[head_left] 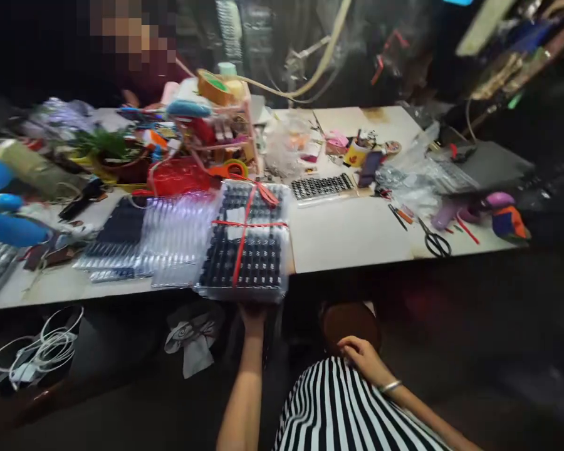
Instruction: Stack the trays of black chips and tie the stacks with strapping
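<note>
A stack of clear plastic trays (263, 247) filled with rows of small black parts is bound crosswise with red string (239, 254). My left hand (252, 315) reaches under its front edge and supports it from below; the fingers are mostly hidden beneath. The stack is at the front edge of the table, but I cannot tell whether it also rests there. My right hand (364, 358) hangs by the striped clothing (331, 401), above a round brown stool (350, 326), with loosely bent fingers and nothing visible in it.
Ribbed clear trays (173, 232) lie left of the stack. On the white table (352, 235) are a smaller black-filled tray (322, 186), scissors (435, 241) and plastic bags (408, 178). Blue fan blades (14, 228) stand at far left. White cables (47, 344) lie below. A person sits opposite.
</note>
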Motion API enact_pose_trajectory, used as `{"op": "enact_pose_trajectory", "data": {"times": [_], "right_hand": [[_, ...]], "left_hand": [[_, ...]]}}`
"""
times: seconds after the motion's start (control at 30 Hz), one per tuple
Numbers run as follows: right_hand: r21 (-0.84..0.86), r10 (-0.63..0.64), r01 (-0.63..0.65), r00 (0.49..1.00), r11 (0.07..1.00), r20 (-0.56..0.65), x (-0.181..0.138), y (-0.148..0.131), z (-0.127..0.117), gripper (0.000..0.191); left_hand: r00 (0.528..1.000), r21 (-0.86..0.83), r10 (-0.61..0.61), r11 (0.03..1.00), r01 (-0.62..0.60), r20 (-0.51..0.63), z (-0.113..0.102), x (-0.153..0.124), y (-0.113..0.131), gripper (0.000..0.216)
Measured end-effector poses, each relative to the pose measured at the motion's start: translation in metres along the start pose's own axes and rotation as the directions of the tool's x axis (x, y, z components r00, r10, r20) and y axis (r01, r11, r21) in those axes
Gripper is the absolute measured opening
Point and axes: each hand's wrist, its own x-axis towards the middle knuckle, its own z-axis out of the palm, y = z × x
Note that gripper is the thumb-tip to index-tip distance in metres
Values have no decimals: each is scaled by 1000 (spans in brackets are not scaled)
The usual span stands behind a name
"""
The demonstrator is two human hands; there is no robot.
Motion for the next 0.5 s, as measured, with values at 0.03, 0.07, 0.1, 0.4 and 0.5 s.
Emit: {"op": "enact_pose_trajectory", "data": {"times": [0.03,0.07,0.1,0.4,0.5], "right_hand": [[22,63,-62,997,998,-47,-7,27,-15,27],[48,114,-110,988,993,-101,-14,52,-30,26],[74,161,-151,975,986,-155,-22,75,-45,25],[102,289,-276,946,956,-147,-114,210,-99,14],[65,269,-264,960,962,-74,-128,239,-101,11]], "left_hand": [[1000,71,-24,997,24,4,9,4,-2,41],[999,141,-44,989,42,10,20,7,-3,39],[998,207,-57,977,53,16,31,11,-4,38],[995,579,-30,811,82,-98,61,-25,-64,43],[976,694,-149,687,216,-157,26,-76,-114,37]]}}
